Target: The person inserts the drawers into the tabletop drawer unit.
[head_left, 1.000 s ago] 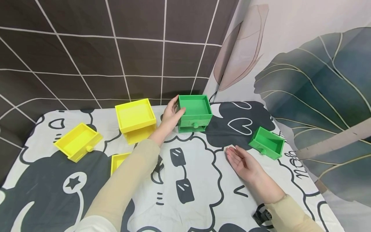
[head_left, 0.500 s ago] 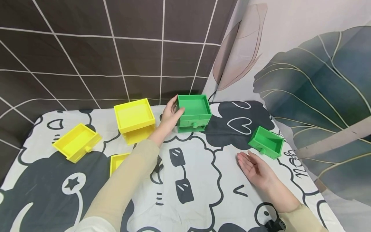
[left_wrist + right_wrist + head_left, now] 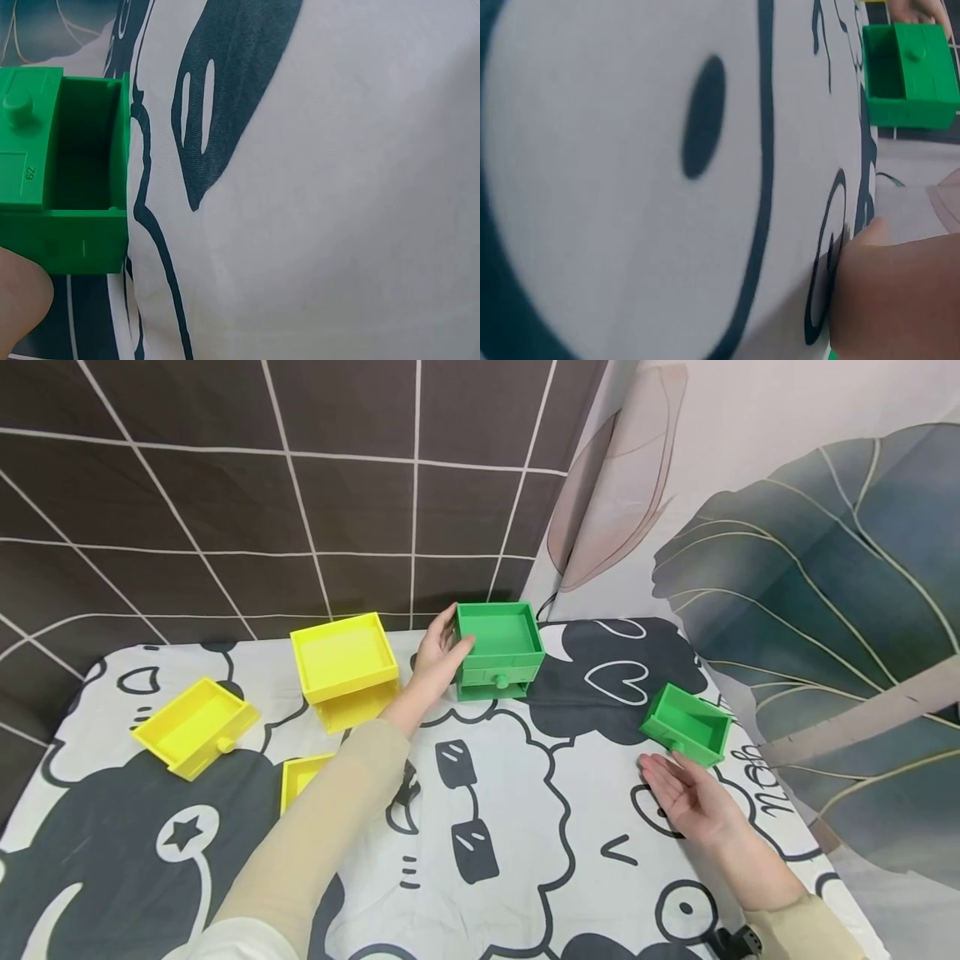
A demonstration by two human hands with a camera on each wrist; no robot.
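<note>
A green cabinet (image 3: 498,635) stands at the back; its upper drawer with a round knob is in, and the lower slot is hollow. My left hand (image 3: 437,664) grips its left side, thumb at the near-left edge and fingers toward the back corner. In the left wrist view the cabinet (image 3: 64,240) shows its dark opening, with part of the hand (image 3: 19,300) beside it. A loose green drawer (image 3: 690,724) lies at the right. Just in front of it my right hand (image 3: 701,802) is open, holding nothing, fingertips close to the drawer; contact is unclear.
On the left are a yellow cabinet (image 3: 345,653), a loose yellow drawer (image 3: 197,722) and another yellow drawer (image 3: 300,777) partly hidden by my left sleeve. The patterned cloth (image 3: 517,860) covers the surface, with a dark gridded backdrop (image 3: 225,493) behind.
My right hand has moved rightward and slightly down, to the near side of the loose green drawer. My left hand has stayed at the green cabinet.
</note>
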